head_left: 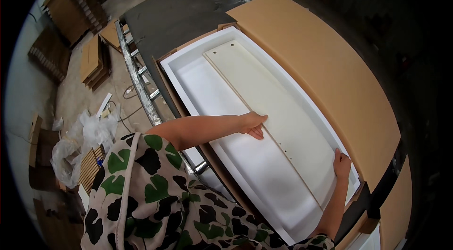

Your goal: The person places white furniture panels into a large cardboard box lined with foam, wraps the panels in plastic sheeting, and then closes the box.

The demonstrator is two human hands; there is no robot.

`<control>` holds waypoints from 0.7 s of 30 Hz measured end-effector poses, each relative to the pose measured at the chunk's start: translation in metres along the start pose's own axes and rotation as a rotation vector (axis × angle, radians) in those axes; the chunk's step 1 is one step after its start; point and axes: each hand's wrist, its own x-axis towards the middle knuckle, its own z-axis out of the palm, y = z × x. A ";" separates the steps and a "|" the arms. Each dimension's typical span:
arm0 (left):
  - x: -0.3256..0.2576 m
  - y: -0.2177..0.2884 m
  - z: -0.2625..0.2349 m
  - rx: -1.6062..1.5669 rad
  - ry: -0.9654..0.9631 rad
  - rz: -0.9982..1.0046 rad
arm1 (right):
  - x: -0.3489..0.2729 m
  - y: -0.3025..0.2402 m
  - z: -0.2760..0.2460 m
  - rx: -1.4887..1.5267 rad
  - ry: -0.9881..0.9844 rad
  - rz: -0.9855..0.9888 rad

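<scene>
An off-white board (pixel 278 103) with small holes near its ends lies lengthwise along the right side of a long white foam-like tray (pixel 186 92). At the middle of the board's near long edge is my left hand (pixel 253 125), its thumb at the edge and its fingers bent beside it, gripping the board. My right hand (pixel 342 164) is closed around the tray's right rim, close to the board's lower right end. Its fingertips are partly hidden. Brown cardboard shows around the outside of the tray.
A large cardboard flap (pixel 321 70) spreads out to the right of the tray. Beyond it lies a dark table surface (pixel 179 16), with a metal roller rail (pixel 137 80) along its left. Plastic wrap (pixel 85 141) and flat cardboard stacks (pixel 94 61) lie on the floor.
</scene>
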 end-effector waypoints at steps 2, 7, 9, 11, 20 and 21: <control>0.014 0.009 0.014 0.156 -0.038 -0.018 | -0.012 0.027 -0.001 -0.029 0.192 0.003; 0.006 0.003 -0.037 1.082 0.192 0.632 | -0.028 -0.048 -0.005 -0.125 0.400 -0.242; -0.029 0.023 -0.024 1.259 0.236 0.989 | -0.059 -0.022 -0.012 -0.340 0.501 0.002; -0.022 0.031 -0.011 1.343 0.176 1.094 | -0.095 0.017 -0.013 -0.540 0.610 0.164; 0.021 0.023 0.002 1.737 0.042 1.335 | -0.142 0.063 -0.018 -0.166 0.450 0.499; 0.026 0.023 -0.006 1.814 0.036 1.339 | -0.148 0.065 -0.015 -0.345 0.486 0.528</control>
